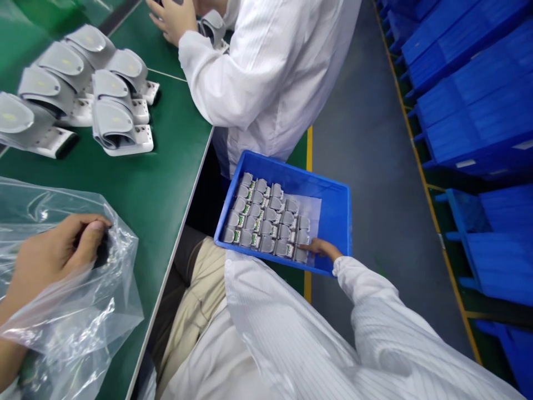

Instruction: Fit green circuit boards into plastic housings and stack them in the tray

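My left hand (62,253) is over the green table at the left, with clear film of a plastic bag (104,333) around it and across the wrist. Its fingers are closed, thumb against the curled forefinger; a dark patch shows beneath, but what they hold is hidden. My right hand (320,248) reaches into a blue bin (287,166), forefinger stretched out, its tip at a unit in the row nearest it. Rows of small white units with rolled grey cuffs, apparently wrist blood pressure monitors (266,228), lie in the bin on a pale sheet (314,208).
Several larger-looking cuffed monitors (120,119) stand on the green table (175,155). A co-worker in a white coat (266,72) sits beyond, hands near another cuffed unit (213,26). Stacked blue bins (478,111) line the right side, behind a yellow floor line (433,211).
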Demonstrator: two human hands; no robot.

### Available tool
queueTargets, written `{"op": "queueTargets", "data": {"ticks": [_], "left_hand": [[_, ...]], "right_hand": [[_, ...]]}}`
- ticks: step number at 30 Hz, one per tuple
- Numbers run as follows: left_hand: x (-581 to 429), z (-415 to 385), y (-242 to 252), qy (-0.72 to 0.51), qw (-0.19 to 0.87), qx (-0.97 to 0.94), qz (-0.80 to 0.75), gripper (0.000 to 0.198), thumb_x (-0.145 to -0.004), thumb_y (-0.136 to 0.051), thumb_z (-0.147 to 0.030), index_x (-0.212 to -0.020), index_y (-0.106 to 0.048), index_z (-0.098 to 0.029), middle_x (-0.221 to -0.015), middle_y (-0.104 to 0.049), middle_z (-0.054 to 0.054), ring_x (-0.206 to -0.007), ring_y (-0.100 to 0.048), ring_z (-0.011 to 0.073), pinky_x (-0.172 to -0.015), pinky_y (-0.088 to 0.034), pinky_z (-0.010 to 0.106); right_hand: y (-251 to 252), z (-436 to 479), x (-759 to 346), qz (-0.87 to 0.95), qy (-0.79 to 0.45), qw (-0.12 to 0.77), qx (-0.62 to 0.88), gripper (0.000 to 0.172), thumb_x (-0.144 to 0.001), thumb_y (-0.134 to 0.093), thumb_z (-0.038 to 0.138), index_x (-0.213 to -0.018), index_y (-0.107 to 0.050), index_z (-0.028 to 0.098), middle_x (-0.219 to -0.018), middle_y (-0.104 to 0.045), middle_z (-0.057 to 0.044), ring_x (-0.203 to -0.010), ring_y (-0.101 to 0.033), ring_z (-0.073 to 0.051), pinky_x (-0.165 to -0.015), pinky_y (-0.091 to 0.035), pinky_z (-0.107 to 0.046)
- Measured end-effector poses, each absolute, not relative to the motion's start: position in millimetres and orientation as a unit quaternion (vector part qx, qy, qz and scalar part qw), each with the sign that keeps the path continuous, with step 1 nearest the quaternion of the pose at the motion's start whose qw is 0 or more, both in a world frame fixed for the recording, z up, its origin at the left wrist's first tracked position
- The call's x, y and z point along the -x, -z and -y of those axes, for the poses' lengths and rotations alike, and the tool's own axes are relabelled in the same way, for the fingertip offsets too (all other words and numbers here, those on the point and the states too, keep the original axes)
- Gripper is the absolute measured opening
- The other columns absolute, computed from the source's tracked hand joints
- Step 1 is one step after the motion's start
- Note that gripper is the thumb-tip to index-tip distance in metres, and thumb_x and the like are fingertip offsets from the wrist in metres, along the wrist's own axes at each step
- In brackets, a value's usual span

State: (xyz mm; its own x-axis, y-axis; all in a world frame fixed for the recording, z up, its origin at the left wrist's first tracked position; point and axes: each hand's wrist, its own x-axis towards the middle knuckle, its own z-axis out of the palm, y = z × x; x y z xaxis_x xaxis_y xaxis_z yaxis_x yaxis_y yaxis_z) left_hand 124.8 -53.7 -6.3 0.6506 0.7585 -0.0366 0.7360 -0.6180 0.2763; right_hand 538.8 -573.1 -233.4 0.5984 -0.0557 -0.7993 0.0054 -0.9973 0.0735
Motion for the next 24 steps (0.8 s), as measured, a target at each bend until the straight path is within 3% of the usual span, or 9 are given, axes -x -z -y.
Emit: {"op": "queueTargets", "data": {"ticks": [4,7,12,17,20,24], "left_hand": [[-127,59,-1,-0.046,0.154,-0.896,-0.414,0.039,-0.098,-0.049,-0.047,-0.113,-0.075,-0.023,-0.089,-0.079,-0.003,-0.081,-0.070,0.0179,-0.078,-0.048,0.025],[-122,69,-8,-0.054,0.221,-0.897,-0.378,0.040,-0.104,-0.047,-0.048,-0.114,-0.074,-0.020,-0.088,-0.079,0.001,-0.081,-0.072,0.0195,-0.078,-0.049,0.027],[-112,73,-3,-0.129,0.247,-0.899,-0.337,0.037,-0.108,-0.043,-0.043,-0.106,-0.073,-0.022,-0.079,-0.075,0.002,-0.068,-0.069,0.0176,-0.070,-0.048,0.028],[-102,77,6,-0.135,0.226,-0.915,-0.305,0.034,-0.111,-0.042,-0.039,-0.107,-0.071,-0.022,-0.078,-0.075,0.004,-0.070,-0.073,0.0195,-0.070,-0.046,0.030],[-100,80,9,-0.144,0.212,-0.918,-0.301,0.032,-0.111,-0.042,-0.038,-0.108,-0.070,-0.022,-0.076,-0.074,0.003,-0.070,-0.072,0.0200,-0.069,-0.044,0.030],[-102,82,11,-0.141,0.206,-0.913,-0.324,0.030,-0.110,-0.044,-0.036,-0.106,-0.071,-0.022,-0.074,-0.072,0.003,-0.065,-0.068,0.0207,-0.065,-0.039,0.031]], "right_hand": [[207,532,-559,-0.063,0.408,0.054,-0.909,0.047,-0.083,-0.087,0.059,-0.071,-0.068,0.018,-0.066,-0.071,-0.016,-0.093,-0.077,-0.037,-0.088,-0.060,-0.043],[182,473,-541,-0.193,0.375,-0.001,-0.906,0.041,-0.091,-0.074,0.050,-0.063,-0.059,0.023,-0.069,-0.068,-0.012,-0.088,-0.074,-0.032,-0.085,-0.056,-0.039],[120,355,-459,-0.434,0.388,-0.318,-0.748,0.044,-0.093,-0.058,0.067,-0.072,-0.058,0.028,-0.064,-0.053,-0.001,-0.065,-0.052,-0.023,-0.062,-0.045,-0.034],[36,236,-388,-0.443,0.478,-0.477,-0.590,0.026,-0.092,-0.053,0.052,-0.095,-0.062,0.027,-0.064,-0.038,0.006,-0.053,-0.032,-0.016,-0.052,-0.028,-0.029],[2,166,-374,-0.481,0.331,-0.490,-0.647,0.028,-0.093,-0.049,0.051,-0.094,-0.060,0.026,-0.064,-0.046,0.003,-0.055,-0.044,-0.019,-0.055,-0.035,-0.030],[-31,83,-344,-0.578,0.110,-0.330,-0.738,0.042,-0.103,-0.053,0.049,-0.128,-0.064,0.017,-0.085,-0.075,-0.010,-0.082,-0.072,-0.030,-0.077,-0.050,-0.035]]}}
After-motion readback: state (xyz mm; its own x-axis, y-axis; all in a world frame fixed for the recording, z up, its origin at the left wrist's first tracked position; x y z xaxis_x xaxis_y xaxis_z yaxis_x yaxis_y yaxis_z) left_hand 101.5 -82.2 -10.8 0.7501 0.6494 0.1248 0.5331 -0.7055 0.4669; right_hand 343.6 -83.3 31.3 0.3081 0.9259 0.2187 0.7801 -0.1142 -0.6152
